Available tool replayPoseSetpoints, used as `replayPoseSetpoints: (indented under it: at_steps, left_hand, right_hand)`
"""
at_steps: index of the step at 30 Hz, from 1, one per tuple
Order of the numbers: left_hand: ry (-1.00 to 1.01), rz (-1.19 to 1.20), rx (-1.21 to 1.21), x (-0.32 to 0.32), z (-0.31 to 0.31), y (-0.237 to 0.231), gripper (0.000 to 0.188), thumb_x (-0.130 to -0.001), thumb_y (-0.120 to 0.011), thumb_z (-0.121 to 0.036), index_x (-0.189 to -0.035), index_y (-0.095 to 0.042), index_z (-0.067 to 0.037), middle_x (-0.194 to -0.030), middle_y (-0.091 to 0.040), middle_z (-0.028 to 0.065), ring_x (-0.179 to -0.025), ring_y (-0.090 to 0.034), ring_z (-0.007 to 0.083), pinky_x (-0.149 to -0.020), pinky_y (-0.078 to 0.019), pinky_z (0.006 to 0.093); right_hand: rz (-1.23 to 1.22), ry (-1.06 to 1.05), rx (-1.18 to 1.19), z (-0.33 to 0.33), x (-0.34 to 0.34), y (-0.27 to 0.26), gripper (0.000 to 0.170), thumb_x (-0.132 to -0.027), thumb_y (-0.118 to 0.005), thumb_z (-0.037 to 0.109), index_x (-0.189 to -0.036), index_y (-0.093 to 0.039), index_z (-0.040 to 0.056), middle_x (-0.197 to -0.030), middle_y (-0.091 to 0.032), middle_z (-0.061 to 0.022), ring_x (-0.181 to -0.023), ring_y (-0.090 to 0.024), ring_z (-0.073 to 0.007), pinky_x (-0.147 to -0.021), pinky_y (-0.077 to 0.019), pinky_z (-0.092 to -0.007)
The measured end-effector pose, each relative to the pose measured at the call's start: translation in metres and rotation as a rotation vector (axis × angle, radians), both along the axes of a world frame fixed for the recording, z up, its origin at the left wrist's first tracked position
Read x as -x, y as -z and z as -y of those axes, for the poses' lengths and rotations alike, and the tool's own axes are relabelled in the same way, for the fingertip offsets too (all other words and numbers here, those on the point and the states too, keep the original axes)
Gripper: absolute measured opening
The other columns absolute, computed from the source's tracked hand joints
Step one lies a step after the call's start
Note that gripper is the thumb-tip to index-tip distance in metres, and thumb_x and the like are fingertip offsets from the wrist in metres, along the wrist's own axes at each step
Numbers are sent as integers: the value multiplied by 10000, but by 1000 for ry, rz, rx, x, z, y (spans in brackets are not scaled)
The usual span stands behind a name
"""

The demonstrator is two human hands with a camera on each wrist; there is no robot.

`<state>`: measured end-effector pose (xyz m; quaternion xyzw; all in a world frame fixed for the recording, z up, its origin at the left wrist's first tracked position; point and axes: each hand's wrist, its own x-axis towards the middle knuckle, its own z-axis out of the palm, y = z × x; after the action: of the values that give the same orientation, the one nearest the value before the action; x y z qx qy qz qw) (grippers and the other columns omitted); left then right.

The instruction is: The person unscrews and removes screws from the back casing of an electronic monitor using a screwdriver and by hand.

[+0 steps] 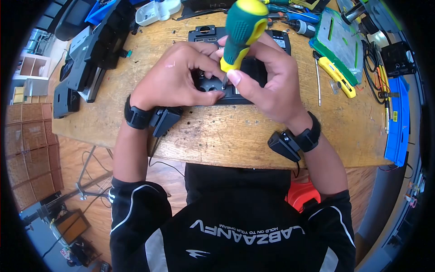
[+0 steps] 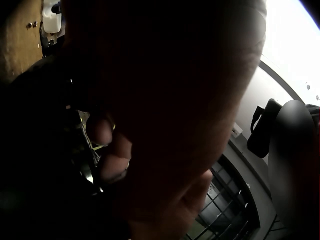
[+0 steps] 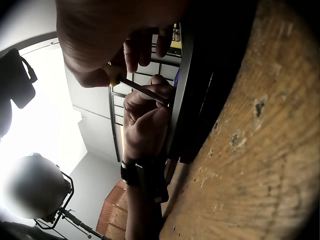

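Observation:
A screwdriver (image 1: pixel 244 31) with a chunky green and yellow handle stands tilted over a black flat device casing (image 1: pixel 215 100) on the bench. My right hand (image 1: pixel 278 84) grips the handle low down, thumb on the yellow collar. The metal shaft (image 3: pixel 142 91) runs down to a small screw spot near the casing's front edge. Curled over the casing's left part, my left hand (image 1: pixel 174 77) has its thumb and forefinger at either side of the shaft's tip. In the left wrist view the hand is mostly dark, and the screwdriver is hidden.
On the right lie a yellow utility knife (image 1: pixel 337 77), a thin metal rod (image 1: pixel 317 79), a green-edged tray (image 1: pixel 340 43) and a blue bin (image 1: pixel 398 122). Black equipment (image 1: pixel 86 59) stands at the left. A white container (image 1: pixel 156 12) and several tools line the back.

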<state>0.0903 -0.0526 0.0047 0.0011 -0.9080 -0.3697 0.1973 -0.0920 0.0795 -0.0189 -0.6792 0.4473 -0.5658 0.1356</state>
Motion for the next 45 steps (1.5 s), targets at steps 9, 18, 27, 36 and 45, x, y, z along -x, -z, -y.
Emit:
replayPoseSetpoints:
  at_steps: [9,18,27,36,45]
  left_hand:
    - [-75,205,-46,0,-2,-5,96,-741,-844,-90,-787,-773,-44,-651,-558,18,-582,-516,119,-529,-369,277]
    - [-89,194,7,1,-3,-3,113,-736,-867,-110,-798,-788,-59,-612,-537,14,-541,-491,136,-529,-371,293]
    - [-10,213,-53,-2,1,-6,133,-764,-840,-74,-878,-783,-36,-640,-569,43,-610,-558,176,-593,-424,327]
    - [-30,251,-81,-3,0,-8,103,-800,-831,-68,-856,-761,-17,-664,-577,27,-602,-532,134,-577,-411,297]
    - [-416,47,-199,-20,57,14,144,-957,-748,-136,-1004,-749,0,-825,-686,-39,-755,-581,9,-706,-465,174]
  right_hand:
    - [398,114,12,-1,6,-1,266,-876,-778,185,-1067,-744,3,-1056,-694,-47,-953,-613,-118,-834,-479,-265]
    - [496,172,-18,4,13,1,229,-925,-759,155,-1057,-732,-31,-1067,-689,-53,-935,-641,-92,-817,-496,-246]
    - [476,178,-22,5,11,3,236,-933,-755,158,-1067,-729,-34,-1082,-692,-54,-927,-646,-84,-806,-501,-239]
    - [462,182,-25,4,12,3,245,-939,-758,174,-1072,-728,-30,-1081,-698,-55,-918,-649,-81,-805,-502,-236]
    - [465,162,2,6,13,6,248,-940,-761,174,-1078,-730,-29,-1070,-696,-54,-904,-649,-80,-809,-512,-235]
